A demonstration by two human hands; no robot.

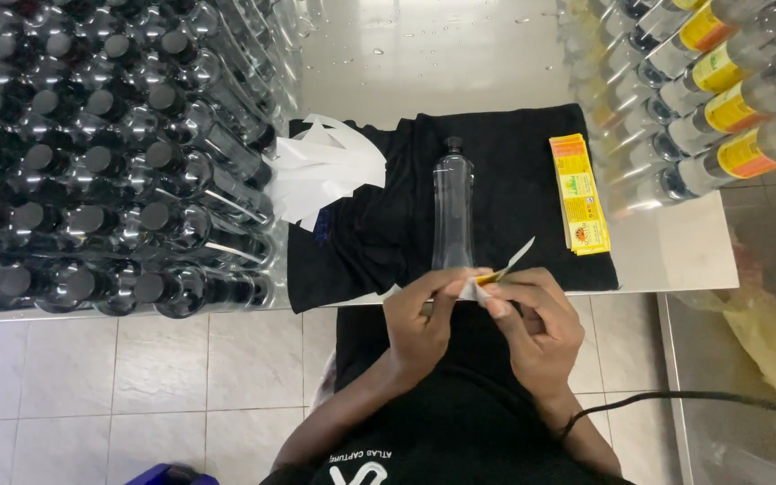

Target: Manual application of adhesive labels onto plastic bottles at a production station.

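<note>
Sticker label (494, 275), a small yellow one on white backing paper, sits low in the centre of the frame, pinched between both hands just above the table's near edge. One pale corner of the backing sticks up and to the right, past the fingertips.

Going left to right: the upper left of the frame is filled by a stack of unlabelled bottles (110, 153) with dark caps, lying on their sides with the caps toward the camera. Right of them lies a loose heap of white backing scraps (325, 166) on the left part of a black cloth (514, 180) spread over the shiny table (675, 251). The left hand (424, 319) comes next, fingers curled and closed on the left end of the label. Directly above the hands, in the middle of the cloth, lies one clear bottle (453, 211), its long axis running straight up the frame, cap at the far end, base nearest the hands. The label is just below that base, apart from it as far as I can tell, and both hands are about equally near it. The right hand (536, 328) grips the label's right end with thumb and fingertips. Further right on the cloth lies a strip of yellow labels (579, 193), lengthwise up the frame. Labelled bottles (720, 99) are stacked at the upper right.
</note>
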